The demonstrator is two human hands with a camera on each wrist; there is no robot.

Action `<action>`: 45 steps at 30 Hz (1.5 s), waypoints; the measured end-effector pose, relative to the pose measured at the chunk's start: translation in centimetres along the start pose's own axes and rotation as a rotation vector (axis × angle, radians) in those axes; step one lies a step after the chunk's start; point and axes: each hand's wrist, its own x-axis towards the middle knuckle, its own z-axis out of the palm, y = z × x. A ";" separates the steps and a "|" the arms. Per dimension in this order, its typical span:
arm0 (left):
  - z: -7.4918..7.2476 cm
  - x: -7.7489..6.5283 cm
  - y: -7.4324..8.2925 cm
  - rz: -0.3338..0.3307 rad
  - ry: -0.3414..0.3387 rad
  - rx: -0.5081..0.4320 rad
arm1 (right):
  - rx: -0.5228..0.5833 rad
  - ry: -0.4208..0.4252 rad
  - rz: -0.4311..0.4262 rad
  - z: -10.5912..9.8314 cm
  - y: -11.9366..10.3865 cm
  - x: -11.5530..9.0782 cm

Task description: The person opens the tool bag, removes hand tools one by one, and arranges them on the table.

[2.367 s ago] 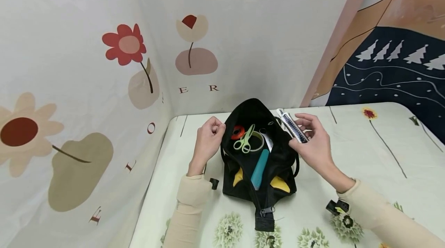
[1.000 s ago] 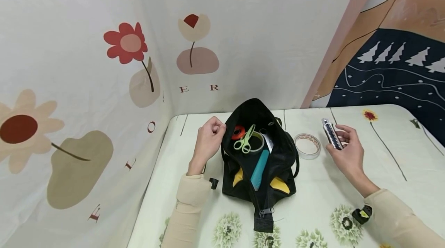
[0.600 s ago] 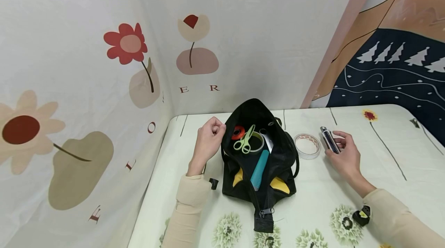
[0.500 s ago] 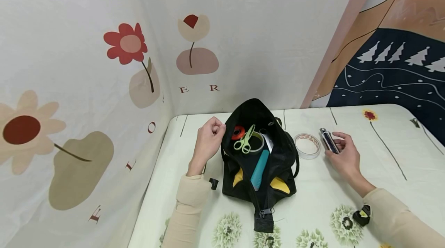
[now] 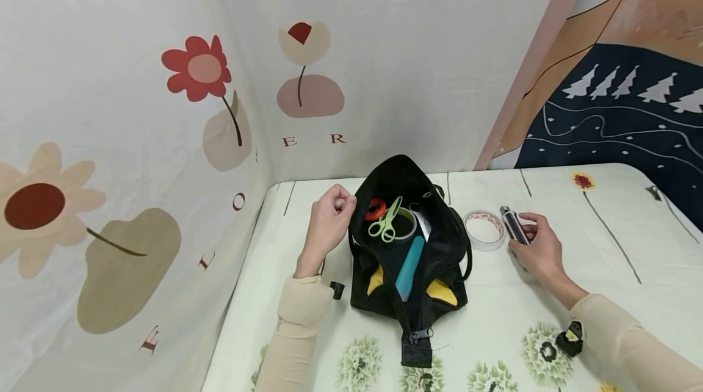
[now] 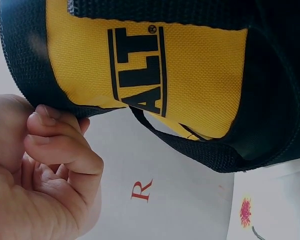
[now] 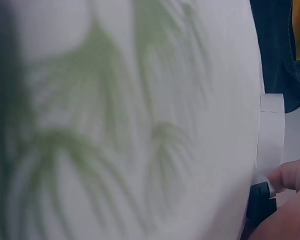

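A black tool bag point(image 5: 447, 251) with yellow panels stands unzipped on the table. Its rim is pinched at the left by my left hand point(image 5: 329, 221), whose fingers curl against the black edging point(image 6: 25, 75) in the left wrist view. To the right of the bag, my right hand point(image 5: 540, 251) grips a silver and black utility knife point(image 5: 514, 226), seen partly as a dark end point(image 7: 261, 202) in the right wrist view. A roll of clear tape point(image 5: 486, 246) lies between the knife and the bag.
Inside the bag are green scissors point(image 5: 391, 220), a red ring-shaped item point(image 5: 376, 209), a tape roll point(image 5: 413, 233), a silver-bladed item point(image 5: 424, 224) and a teal long-handled item point(image 5: 409, 270). The zip end point(image 5: 417, 352) hangs toward the front. A fabric-covered wall point(image 5: 417, 105) rises behind the table.
My right hand took the utility knife from beside the bag's mouth out to the right, then lowered it back left toward the clear tape. The left hand has stayed at the rim.
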 end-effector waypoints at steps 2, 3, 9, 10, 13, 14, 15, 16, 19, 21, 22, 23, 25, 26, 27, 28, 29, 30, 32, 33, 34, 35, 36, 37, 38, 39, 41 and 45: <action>0.0 0.0 0.0 -0.001 -0.003 -0.005 | -0.013 -0.003 -0.001 0.0 -0.1 -0.1; 0.0 0.0 0.0 -0.001 -0.004 -0.007 | -0.015 -0.004 0.002 -0.1 -0.2 -0.1; 0.0 0.1 0.1 0.003 -0.006 -0.009 | -0.037 -0.032 -0.015 -0.5 -0.1 -0.1; 0.0 0.1 0.2 0.003 -0.006 -0.008 | -0.049 -0.038 -0.033 -0.6 -0.1 -0.1; 0.0 0.1 0.2 0.002 -0.005 -0.007 | -0.089 -0.059 -0.086 -1.1 -0.1 -0.1; 0.0 0.1 0.2 0.002 -0.006 -0.006 | -0.097 -0.068 -0.095 -1.3 -0.1 -0.1; 0.0 0.1 0.2 0.001 -0.005 -0.006 | -0.104 -0.077 -0.101 -1.5 -0.2 -0.1; 0.0 0.2 0.2 0.001 -0.005 -0.006 | -0.110 -0.086 -0.103 -1.6 -0.2 -0.1; 0.0 0.2 0.2 0.002 -0.003 -0.005 | -0.117 -0.116 -0.094 -1.9 -0.4 0.0; 0.0 0.2 0.1 0.004 -0.002 -0.006 | -0.123 -0.134 -0.093 -2.0 -0.4 0.1; -0.1 0.2 0.1 0.005 -0.001 -0.005 | -0.127 -0.142 -0.092 -2.1 -0.5 0.2; -0.1 0.2 0.0 0.007 -0.001 -0.005 | -0.129 -0.149 -0.091 -2.1 -0.5 0.2; -0.1 0.2 0.0 0.008 0.000 -0.005 | -0.131 -0.166 -0.088 -2.2 -0.5 0.3; -0.1 0.2 -0.1 0.008 0.000 -0.004 | -0.134 -0.173 -0.087 -2.3 -0.6 0.3; -0.1 0.2 -0.1 0.009 0.000 -0.005 | -0.137 -0.180 -0.086 -2.3 -0.6 0.3; -0.1 0.2 -0.1 0.009 0.000 -0.005 | -0.139 -0.186 -0.083 -2.3 -0.7 0.3; -0.1 0.2 -0.1 0.009 0.000 -0.006 | -0.140 -0.187 -0.084 -2.4 -0.8 0.3; 0.0 0.1 0.0 0.008 0.000 -0.007 | -0.143 -0.181 -0.083 -2.4 -1.0 0.2; 0.0 0.1 0.0 0.008 -0.001 -0.007 | -0.143 -0.156 -0.086 -2.4 -1.4 0.0; 0.0 0.1 0.0 0.007 -0.002 -0.008 | -0.139 -0.137 -0.090 -2.3 -1.7 -0.1; 0.0 0.1 -0.1 0.007 -0.003 -0.009 | -0.131 -0.113 -0.100 -2.3 -2.1 -0.3; 0.0 0.1 -0.1 0.007 -0.003 -0.009 | -0.120 -0.084 -0.115 -2.2 -2.5 -0.4; 0.0 0.1 0.0 0.007 -0.003 -0.008 | -0.104 -0.057 -0.129 -2.2 -2.9 -0.6; 0.0 0.1 0.0 0.007 -0.002 -0.007 | -0.083 -0.031 -0.150 -2.1 -3.4 -0.7; 0.0 0.1 0.0 0.008 -0.002 -0.007 | -0.060 -0.005 -0.175 -2.1 -3.9 -0.9; 0.0 0.1 0.0 0.008 -0.002 -0.007 | -0.039 0.020 -0.197 -2.1 -4.4 -1.0; 0.0 0.1 0.0 0.007 -0.002 -0.006 | 0.006 0.061 -0.237 -2.0 -5.5 -1.3; 0.0 0.0 0.0 0.002 -0.006 -0.005 | 0.083 0.112 -0.287 -1.8 -7.7 -1.7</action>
